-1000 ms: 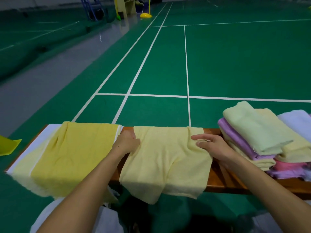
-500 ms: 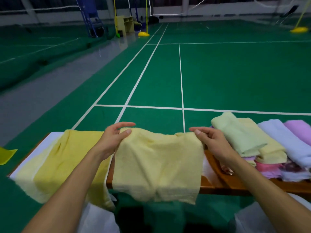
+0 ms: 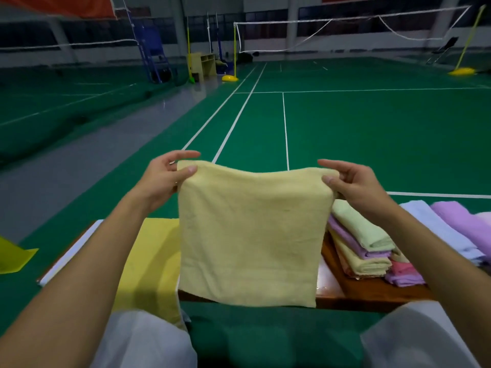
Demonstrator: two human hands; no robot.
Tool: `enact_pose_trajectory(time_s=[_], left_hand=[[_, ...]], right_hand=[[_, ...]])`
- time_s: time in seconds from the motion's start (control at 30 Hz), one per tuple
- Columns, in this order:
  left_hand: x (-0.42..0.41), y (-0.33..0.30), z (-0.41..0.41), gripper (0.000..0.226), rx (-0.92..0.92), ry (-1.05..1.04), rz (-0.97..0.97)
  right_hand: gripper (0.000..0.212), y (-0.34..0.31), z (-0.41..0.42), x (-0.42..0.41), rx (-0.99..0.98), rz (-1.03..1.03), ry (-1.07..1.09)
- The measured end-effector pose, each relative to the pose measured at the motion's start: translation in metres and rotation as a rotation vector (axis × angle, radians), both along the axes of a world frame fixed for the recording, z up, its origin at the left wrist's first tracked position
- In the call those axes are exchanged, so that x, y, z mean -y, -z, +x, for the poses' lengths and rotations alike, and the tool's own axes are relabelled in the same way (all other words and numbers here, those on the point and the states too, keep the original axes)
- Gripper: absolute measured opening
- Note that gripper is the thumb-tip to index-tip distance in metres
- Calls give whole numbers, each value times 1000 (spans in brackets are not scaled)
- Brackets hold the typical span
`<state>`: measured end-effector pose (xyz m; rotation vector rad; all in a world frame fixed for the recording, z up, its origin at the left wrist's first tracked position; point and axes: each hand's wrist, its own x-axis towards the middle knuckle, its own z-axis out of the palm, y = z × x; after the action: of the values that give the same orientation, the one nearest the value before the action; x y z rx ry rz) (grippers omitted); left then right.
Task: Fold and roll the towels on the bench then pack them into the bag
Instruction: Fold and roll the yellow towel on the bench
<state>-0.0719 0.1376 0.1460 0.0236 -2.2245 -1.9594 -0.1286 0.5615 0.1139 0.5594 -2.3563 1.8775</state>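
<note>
Pale yellow towel (image 3: 249,235) hangs upright in the air above the wooden worktop (image 3: 369,296), its top edge level and running left to right, its lower edge dangling near the worktop's front. No bag is in view. The left hand (image 3: 159,179) pinches the top left corner between thumb and fingers; the right hand (image 3: 356,184) pinches the top right corner the same way. A stack of folded towels (image 3: 364,248) lies on the worktop to the right, a brighter yellow towel (image 3: 151,256) spread out to the left.
</note>
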Motion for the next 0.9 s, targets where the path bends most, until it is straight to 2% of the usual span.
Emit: enact_pose_trajectory(time_s=[0.13,0.27,0.33,0.47,0.6,0.73,0.83,0.9], left_hand=[[-4,-28,-4,43,-33,61,33],[-4,-39,-3,38,-51,26,-43],[-2,-39,-4,31,-84,-79,-152],[-1,-32,-7,20,-143,-286,-329],[-3,-19,-7,14,-175,-421,-342],[-10,-9,-1,9,-175,-404,-294],[-16,-2,9,13,-137,-317,-206],[-20,-1,18,20,-155,-340,-190]], right_hand=[[47,-22,3,4,25,-85,-21],[45,-37,10,4,-8,-43,10],[40,-39,7,3,-59,57,125],[24,-43,9,7,-289,400,388],[13,-43,20,15,-342,500,549],[14,-33,18,15,-293,481,583],[15,-28,22,15,-227,315,505],[15,-28,30,15,-199,181,452]])
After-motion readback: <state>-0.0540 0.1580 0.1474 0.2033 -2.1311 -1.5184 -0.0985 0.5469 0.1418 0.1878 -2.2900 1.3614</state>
